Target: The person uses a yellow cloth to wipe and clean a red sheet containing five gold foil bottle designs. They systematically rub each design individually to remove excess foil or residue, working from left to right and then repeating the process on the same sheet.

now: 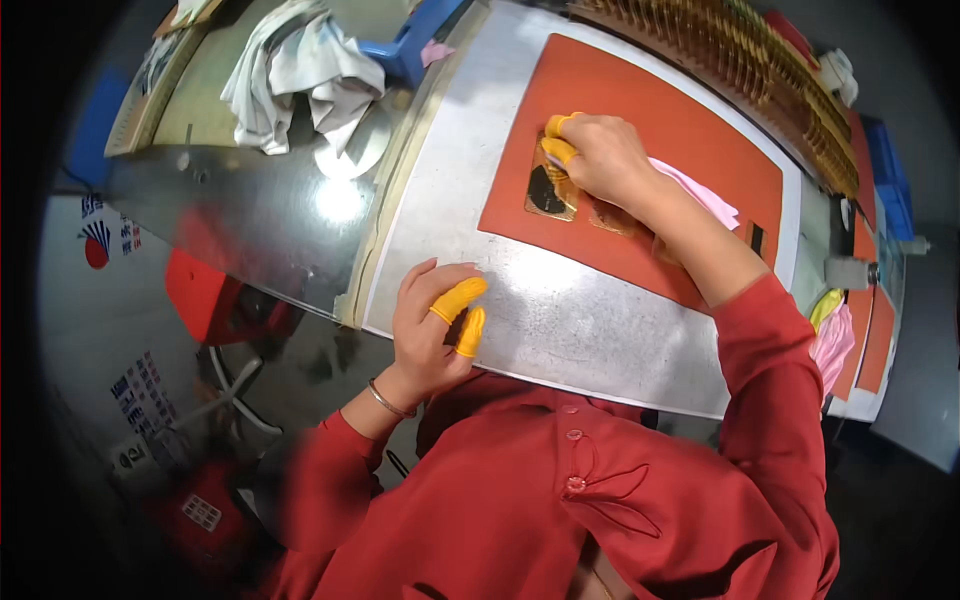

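Right hand (600, 158) bent over gold-and-black plate (548, 193), upper centre, grip unclear; left hand (428, 322) relaxed, half-uncurled, left of centre

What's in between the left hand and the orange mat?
A strip of the grey sheet lies between the left hand and the orange mat; the head view shows it.

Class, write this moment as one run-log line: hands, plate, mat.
right hand: at gold-and-black plate | left hand: by silver worktop, nothing visibly held | plate: on orange mat
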The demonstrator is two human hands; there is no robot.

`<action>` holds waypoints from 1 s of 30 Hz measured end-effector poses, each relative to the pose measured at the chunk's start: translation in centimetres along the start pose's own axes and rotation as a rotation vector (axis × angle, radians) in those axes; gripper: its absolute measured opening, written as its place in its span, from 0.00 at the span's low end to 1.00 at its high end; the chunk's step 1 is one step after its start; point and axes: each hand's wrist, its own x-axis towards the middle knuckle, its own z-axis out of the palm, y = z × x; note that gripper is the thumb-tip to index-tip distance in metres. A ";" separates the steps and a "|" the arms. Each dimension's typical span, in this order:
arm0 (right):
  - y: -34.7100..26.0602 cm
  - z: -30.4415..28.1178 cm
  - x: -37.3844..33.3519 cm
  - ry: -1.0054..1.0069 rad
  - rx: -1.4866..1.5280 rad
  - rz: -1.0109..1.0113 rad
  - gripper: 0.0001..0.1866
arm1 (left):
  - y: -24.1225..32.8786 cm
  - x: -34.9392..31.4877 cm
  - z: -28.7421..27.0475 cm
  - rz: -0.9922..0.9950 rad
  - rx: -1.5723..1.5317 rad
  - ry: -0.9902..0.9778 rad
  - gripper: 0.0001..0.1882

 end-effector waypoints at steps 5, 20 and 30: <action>-3.3 -1.1 -6.8 -0.180 0.027 -0.276 0.03 | 0.4 1.8 -0.6 -0.168 -0.096 -0.024 0.21; 14.4 -28.1 -35.7 0.685 0.143 0.880 0.08 | 8.5 17.9 17.0 0.190 0.142 -0.754 0.48; 25.2 -27.7 -35.9 0.419 -0.618 0.867 0.06 | 10.1 17.9 19.0 0.086 0.201 -0.846 0.52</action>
